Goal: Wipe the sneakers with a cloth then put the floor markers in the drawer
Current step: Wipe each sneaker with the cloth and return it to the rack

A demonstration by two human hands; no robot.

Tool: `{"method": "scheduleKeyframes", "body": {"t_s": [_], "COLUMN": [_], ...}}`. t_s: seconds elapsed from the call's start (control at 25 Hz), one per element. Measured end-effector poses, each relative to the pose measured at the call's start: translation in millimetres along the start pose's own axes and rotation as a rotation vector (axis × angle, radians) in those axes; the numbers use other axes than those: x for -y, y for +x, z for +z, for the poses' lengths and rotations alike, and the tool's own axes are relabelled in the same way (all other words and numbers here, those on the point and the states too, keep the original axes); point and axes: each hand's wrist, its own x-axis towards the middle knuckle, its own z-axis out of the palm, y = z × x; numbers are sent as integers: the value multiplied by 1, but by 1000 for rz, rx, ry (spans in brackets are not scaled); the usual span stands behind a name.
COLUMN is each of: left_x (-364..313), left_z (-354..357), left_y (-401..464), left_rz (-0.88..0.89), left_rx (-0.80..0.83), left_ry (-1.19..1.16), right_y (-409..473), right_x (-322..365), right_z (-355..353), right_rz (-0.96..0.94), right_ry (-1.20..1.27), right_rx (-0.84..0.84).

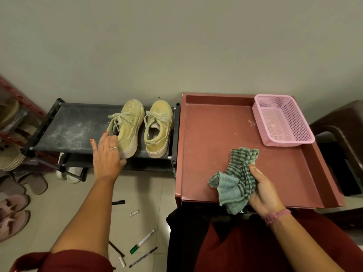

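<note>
Two pale yellow sneakers stand side by side on the black shoe rack. My left hand rests against the heel side of the left sneaker, thumb under the sole edge and fingers spread. The right sneaker stands untouched beside it. My right hand grips a green striped cloth over the red cabinet top. Several markers and pens lie on the tiled floor, among them a white marker with a green cap, a black pen and a black marker.
A pink mesh basket sits on the cabinet's back right corner. A dark brown stool stands to the right. Slippers and sandals line the floor and shelves at the left. White shoes sit under the rack.
</note>
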Motion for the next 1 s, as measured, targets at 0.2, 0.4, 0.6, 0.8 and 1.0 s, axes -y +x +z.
{"method": "scheduleKeyframes", "body": {"t_s": [0.2,0.4,0.6,0.8,1.0], "left_x": [-8,-44,-103,-173,-222], "left_z": [-75,-150,-189,-191,-171], "left_y": [-8,-32,-65,-92,-106], "left_rz": [-9,170,356,440,451], "left_rx": [-178,-187,-78,170,388], "left_ry": [-276,-431,-570,-644,-641], "right_y": [-15,-41,-62,-81,-100], "right_x": [8,17,32,48,52], "right_z": [2,-4,-16,-28,-22], "right_rz": [-13,-30,-53,-137,-350], "right_ry": [-8,19,6,22,-252], "right_rx": [11,32,11,23,-22]}}
